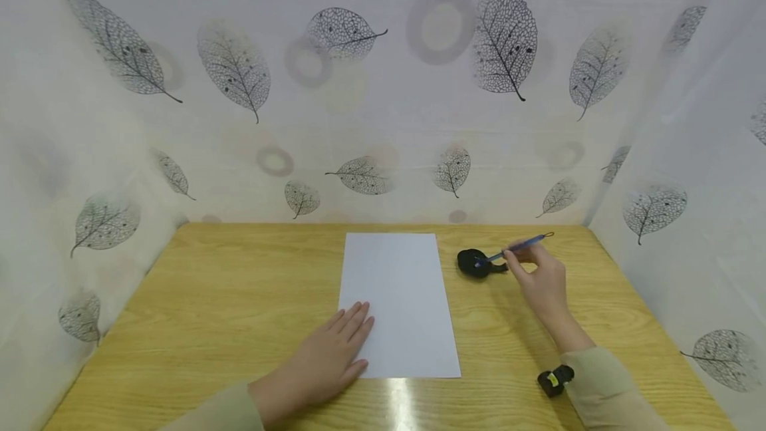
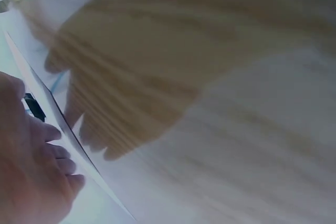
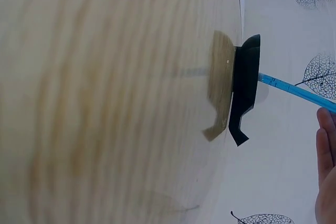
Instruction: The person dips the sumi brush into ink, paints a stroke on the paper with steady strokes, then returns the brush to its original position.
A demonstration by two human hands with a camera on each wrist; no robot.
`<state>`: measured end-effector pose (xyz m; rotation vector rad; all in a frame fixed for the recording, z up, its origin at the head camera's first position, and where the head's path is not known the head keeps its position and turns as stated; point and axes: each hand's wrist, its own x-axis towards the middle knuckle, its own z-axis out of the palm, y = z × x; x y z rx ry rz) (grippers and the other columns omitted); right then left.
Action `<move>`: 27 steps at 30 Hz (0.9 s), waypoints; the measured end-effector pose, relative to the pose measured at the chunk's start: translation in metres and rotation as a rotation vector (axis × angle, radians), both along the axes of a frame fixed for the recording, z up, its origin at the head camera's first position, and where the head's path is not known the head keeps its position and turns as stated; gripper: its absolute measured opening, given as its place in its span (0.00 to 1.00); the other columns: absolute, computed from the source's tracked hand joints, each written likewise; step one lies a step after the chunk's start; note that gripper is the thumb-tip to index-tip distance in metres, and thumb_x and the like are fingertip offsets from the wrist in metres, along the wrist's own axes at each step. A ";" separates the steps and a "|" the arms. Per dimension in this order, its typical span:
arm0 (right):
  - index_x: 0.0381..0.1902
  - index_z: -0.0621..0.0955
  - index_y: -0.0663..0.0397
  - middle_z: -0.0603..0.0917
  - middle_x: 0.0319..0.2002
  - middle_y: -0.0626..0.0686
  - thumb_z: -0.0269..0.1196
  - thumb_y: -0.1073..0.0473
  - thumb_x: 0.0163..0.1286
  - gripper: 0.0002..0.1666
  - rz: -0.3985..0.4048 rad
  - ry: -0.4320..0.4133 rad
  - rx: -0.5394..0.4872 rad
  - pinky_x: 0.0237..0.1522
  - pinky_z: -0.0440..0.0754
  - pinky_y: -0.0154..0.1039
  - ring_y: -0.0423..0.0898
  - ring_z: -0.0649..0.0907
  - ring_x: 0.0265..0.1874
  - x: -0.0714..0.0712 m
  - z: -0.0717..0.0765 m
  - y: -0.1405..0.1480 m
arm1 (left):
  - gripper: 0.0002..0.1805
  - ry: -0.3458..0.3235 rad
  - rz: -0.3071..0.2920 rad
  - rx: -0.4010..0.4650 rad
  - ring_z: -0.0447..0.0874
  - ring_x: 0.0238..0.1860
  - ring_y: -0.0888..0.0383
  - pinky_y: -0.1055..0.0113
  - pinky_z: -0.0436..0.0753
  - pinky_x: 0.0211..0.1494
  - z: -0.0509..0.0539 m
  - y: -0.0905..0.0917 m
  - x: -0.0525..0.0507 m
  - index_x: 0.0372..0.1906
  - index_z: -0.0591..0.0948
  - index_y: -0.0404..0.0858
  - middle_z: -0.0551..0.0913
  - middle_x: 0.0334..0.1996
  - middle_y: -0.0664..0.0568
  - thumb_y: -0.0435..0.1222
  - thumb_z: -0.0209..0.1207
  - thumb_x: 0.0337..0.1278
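Note:
A blue brush (image 1: 526,243) with a loop at its upper end is pinched in my right hand (image 1: 543,285). It slants down to the left, its lower end in a small black dish (image 1: 469,265) with a short handle. In the right wrist view the blue shaft (image 3: 294,90) enters the dish (image 3: 245,77) from above; the tip is hidden inside. My left hand (image 1: 326,358) lies flat with straight fingers on the lower left edge of a blank white sheet of paper (image 1: 397,298). The left wrist view shows those fingers (image 2: 63,166) against the paper's edge.
Everything lies on a wood-grain table (image 1: 239,285). A pale curtain (image 1: 383,112) printed with leaves closes off the back and both sides. Near the right sleeve is a small black device (image 1: 555,380) with a yellow-green mark.

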<state>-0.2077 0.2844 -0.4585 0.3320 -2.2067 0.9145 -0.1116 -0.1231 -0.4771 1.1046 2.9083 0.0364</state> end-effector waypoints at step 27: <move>0.43 0.85 0.69 0.92 0.32 0.65 0.71 0.71 0.69 0.07 -0.080 -0.064 -0.080 0.38 0.76 0.11 0.07 0.74 0.32 0.000 0.003 -0.002 | 0.36 0.005 -0.098 -0.029 0.59 0.85 0.47 0.53 0.66 0.85 -0.004 -0.028 0.003 0.83 0.62 0.36 0.58 0.85 0.41 0.52 0.47 0.83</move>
